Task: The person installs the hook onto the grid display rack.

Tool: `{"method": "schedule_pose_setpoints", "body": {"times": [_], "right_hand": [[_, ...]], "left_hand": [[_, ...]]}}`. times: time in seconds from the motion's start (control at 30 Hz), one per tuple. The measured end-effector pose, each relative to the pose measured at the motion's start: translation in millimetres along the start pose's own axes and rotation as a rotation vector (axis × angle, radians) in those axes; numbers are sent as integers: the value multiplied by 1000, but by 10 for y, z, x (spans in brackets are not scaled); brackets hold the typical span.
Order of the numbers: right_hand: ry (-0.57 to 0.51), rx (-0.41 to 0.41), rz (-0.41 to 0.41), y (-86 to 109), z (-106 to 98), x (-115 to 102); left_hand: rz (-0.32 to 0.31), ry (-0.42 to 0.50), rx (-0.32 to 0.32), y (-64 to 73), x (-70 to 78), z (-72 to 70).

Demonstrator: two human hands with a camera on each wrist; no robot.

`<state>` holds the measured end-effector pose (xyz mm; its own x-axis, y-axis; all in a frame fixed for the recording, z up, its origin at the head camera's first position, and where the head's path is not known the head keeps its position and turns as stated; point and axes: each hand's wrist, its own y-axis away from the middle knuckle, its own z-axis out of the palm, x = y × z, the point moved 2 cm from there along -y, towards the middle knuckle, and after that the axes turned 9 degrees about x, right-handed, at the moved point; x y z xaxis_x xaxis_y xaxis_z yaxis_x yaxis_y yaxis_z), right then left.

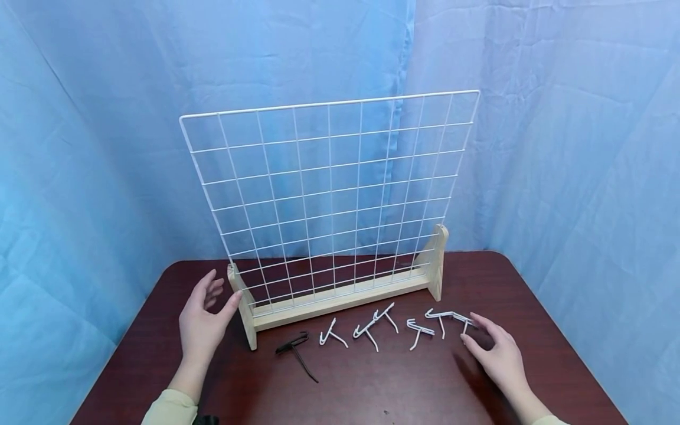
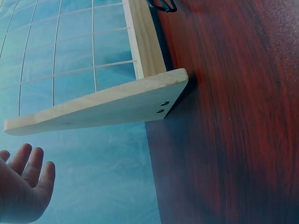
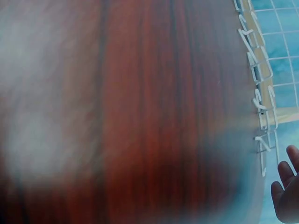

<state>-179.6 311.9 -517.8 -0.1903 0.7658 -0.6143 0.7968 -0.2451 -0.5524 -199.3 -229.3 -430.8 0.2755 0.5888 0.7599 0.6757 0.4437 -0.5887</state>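
A white wire grid panel stands upright in a wooden base on the table. My left hand is beside the base's left wooden end piece, its thumb and fingers spread and holding nothing. In front of the base lie several white wire hooks in a loose row, with one black hook at the left end. Over on the right, my right hand is spread around the end of the rightmost white hook, thumb and fingertips apart.
The dark red-brown wooden table has rounded far corners. Blue cloth hangs behind it and down both sides. A small black object shows at the bottom edge, by the left sleeve.
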Motion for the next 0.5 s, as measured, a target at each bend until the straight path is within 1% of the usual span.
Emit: {"method": "schedule_pose_setpoints", "body": {"times": [0.23, 0.5], "right_hand": [[21, 1, 2, 47, 14, 114], [38, -9, -11, 81, 37, 220]], "left_hand": [[-13, 29, -42, -34, -14, 28], [-11, 50, -55, -68, -57, 68]]}}
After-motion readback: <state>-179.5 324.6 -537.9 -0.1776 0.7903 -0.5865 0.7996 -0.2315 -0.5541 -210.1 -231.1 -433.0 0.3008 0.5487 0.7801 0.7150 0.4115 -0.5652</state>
